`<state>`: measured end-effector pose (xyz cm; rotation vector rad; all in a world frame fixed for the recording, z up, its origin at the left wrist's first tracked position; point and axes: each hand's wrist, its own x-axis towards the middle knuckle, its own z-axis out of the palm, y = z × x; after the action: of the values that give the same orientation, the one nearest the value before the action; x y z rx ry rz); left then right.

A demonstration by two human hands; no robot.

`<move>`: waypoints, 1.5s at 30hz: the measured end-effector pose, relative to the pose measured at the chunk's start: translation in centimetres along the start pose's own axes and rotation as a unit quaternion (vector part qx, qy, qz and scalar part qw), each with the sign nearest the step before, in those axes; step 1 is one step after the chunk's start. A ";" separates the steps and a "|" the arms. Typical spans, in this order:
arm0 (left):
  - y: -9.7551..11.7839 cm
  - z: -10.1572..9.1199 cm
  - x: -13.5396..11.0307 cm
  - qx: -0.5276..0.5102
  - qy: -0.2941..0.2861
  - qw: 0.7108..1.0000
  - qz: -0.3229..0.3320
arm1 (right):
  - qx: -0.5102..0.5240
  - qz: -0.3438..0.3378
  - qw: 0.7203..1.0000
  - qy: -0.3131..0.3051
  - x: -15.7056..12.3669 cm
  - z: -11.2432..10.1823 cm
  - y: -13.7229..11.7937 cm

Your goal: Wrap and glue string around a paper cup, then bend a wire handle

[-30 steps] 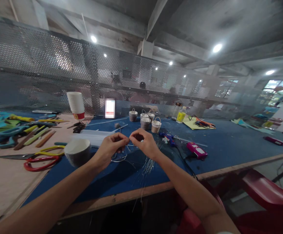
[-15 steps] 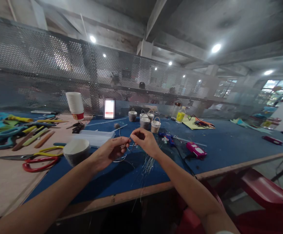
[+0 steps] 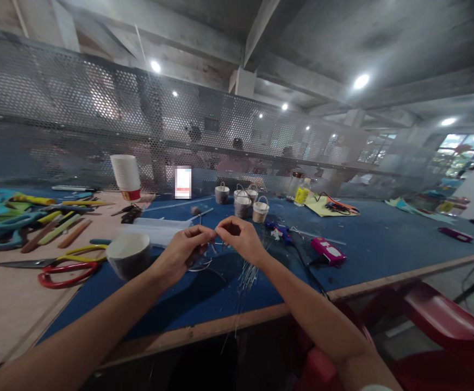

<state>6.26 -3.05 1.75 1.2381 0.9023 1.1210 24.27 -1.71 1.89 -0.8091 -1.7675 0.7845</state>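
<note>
Over the blue table mat (image 3: 367, 239), my left hand (image 3: 183, 248) and my right hand (image 3: 243, 238) meet fingertip to fingertip. Both are closed in a pinch on a thin wire (image 3: 216, 248), which shows only in part below the fingers. Under my hands lies a loose coil of pale wire (image 3: 205, 265). A bundle of cut wires (image 3: 248, 276) is spread below my right wrist, some reaching past the table edge. Beside my left forearm stands a grey cup (image 3: 128, 254) with a white inside. Several small baskets with looped handles (image 3: 242, 206) stand just behind my right hand.
To the left lie scissors with red and yellow handles (image 3: 68, 271), clay-coloured sticks (image 3: 74, 233) and stacked paper cups (image 3: 125, 174). A blue glue gun (image 3: 280, 232) and a pink box (image 3: 329, 251) are to the right. Behind runs a perforated metal screen (image 3: 131, 119). A red chair (image 3: 444, 315) stands at right.
My left hand has turned slightly and its fingers have curled in more. My right fingertips have shifted a little left, and less of the wire shows between the hands.
</note>
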 end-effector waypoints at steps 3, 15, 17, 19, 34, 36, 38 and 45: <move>-0.3 0.1 0.0 0.040 0.027 0.997 0.060 | -0.004 -0.015 1.000 0.003 0.0 0.1 0.0; 1.2 0.1 -0.4 -0.146 -0.116 0.971 -0.151 | 0.037 -0.008 0.999 -0.001 0.0 -0.4 -0.4; 1.3 0.2 -0.5 -0.143 -0.113 0.972 -0.145 | 0.042 -0.014 0.999 -0.010 0.0 -0.3 -0.4; 1.4 0.3 -0.6 -0.121 -0.094 0.981 -0.119 | 0.030 -0.021 0.999 -0.011 -0.1 -0.2 -0.4; 0.6 0.1 -0.2 -0.015 0.041 0.998 0.036 | -0.146 -0.090 0.985 0.027 -0.4 0.2 -0.1; 0.6 0.2 -0.2 0.011 0.060 0.997 0.048 | -0.208 -0.123 0.970 0.035 -0.5 0.2 0.0; 0.6 0.3 -0.2 0.032 0.070 0.995 0.063 | -0.249 -0.148 0.957 0.026 -0.7 0.1 -0.1; 0.0 0.0 0.2 0.095 0.056 0.989 0.093 | -0.260 -0.151 0.954 0.015 -0.6 -0.1 -0.1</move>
<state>6.28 -2.81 1.80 1.4509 1.0128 1.2855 24.54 -2.27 1.68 -0.8503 -2.0378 0.0961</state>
